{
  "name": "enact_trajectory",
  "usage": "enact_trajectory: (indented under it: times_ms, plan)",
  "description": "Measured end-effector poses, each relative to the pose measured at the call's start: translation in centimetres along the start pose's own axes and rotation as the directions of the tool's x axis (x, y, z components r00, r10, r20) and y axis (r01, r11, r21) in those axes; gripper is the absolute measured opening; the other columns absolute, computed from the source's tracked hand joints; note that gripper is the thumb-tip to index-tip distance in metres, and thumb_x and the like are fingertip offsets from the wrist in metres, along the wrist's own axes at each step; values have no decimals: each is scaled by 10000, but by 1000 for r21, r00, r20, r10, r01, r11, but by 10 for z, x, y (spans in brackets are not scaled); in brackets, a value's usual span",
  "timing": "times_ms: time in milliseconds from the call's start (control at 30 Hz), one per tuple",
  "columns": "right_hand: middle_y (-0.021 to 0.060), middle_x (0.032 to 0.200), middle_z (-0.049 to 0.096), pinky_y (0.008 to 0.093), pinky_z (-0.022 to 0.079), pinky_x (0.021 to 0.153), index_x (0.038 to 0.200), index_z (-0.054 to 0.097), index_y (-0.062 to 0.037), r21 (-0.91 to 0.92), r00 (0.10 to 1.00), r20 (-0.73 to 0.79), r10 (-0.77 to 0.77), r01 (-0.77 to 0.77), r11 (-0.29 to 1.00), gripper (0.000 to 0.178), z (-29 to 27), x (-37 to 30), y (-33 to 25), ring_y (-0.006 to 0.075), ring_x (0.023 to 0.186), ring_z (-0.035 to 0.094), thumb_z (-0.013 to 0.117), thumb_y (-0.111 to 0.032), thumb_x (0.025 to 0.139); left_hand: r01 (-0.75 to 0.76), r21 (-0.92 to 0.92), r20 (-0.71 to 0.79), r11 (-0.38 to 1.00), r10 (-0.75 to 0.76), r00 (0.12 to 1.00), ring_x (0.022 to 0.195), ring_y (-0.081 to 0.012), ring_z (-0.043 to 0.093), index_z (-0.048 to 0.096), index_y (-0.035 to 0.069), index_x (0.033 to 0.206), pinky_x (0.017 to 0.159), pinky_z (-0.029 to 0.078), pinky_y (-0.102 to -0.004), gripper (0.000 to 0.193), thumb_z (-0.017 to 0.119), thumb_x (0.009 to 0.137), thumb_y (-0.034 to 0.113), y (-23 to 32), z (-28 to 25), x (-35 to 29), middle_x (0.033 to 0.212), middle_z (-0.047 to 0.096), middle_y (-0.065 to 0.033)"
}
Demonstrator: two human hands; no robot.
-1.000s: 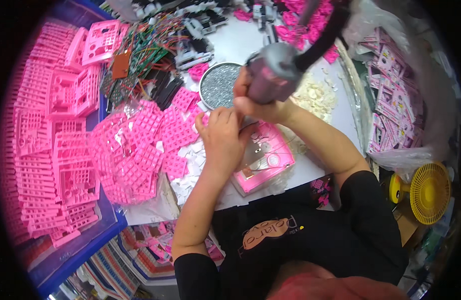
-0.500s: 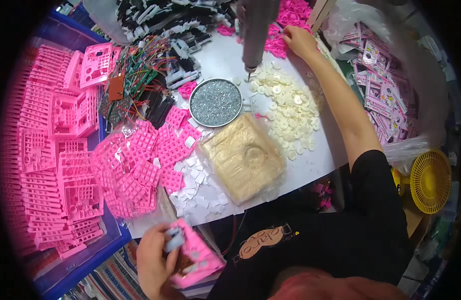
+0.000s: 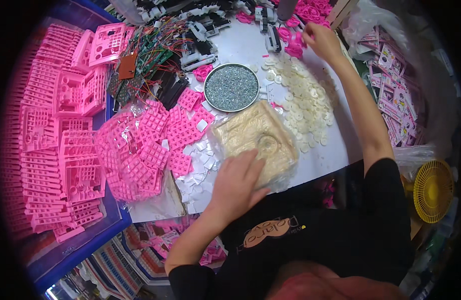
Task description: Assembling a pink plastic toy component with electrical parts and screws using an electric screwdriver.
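L hand (image 3: 238, 184) now at wrapped block (image 3: 253, 135), prev. w/ pink case

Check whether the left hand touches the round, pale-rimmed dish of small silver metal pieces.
Apart. The head view shows the beige, plastic-wrapped, squarish block visible between the left hand and the dish.

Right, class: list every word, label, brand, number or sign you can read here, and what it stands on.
Black T-shirt: lettering across a tan print; wording not copied here.
Pink-and-white printed cards: markings too small to read.
Circuit boards: any markings are too small to read.
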State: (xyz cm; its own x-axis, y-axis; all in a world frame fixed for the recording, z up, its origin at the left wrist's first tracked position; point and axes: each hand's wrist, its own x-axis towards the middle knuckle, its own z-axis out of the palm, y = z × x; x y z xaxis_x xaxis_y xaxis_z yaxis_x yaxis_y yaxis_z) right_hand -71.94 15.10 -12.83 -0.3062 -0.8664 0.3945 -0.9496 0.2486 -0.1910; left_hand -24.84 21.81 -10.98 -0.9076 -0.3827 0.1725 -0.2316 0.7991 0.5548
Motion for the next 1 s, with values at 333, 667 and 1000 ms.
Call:
enact_trajectory:
  times_ms: [333, 667, 1000]
  plan:
    - [83, 765, 639, 412, 529, 626, 816, 617, -79, 345, 895, 241, -375, 282, 895, 167, -34, -169, -177, 300, 762, 635, 742, -173, 757, -91, -27, 92, 995, 93, 991, 1395, -306, 438, 559, 33, 1323, 1089, 358, -521, 721, 819, 714, 320, -22, 17, 16, 1424, 519, -151]
    - [128, 782, 653, 487, 533, 674, 858, 615, -112, 212, 766, 583, -272, 179, 961, 125, -30, -162, -200, 349, 786, 652, 681, -184, 780, -85, -23, 261, 996, 88, 961, 1390, -336, 447, 502, 28, 1418, 1103, 347, -589, 774, 810, 781, 342, -22, -3, 17, 1472, 492, -190]
    - [133, 731, 629, 490, 504, 648, 877, 607, -77, 327, 796, 442, -414, 287, 900, 143, -31, -158, -193, 350, 740, 638, 672, -143, 768, 940, 340, -684, 4, -685, 250, 981, -391, 660, 653, -32, 1161, 867, 507, -485, 617, 833, 765, 406, -167, -314, -104, 1027, 688, -235]
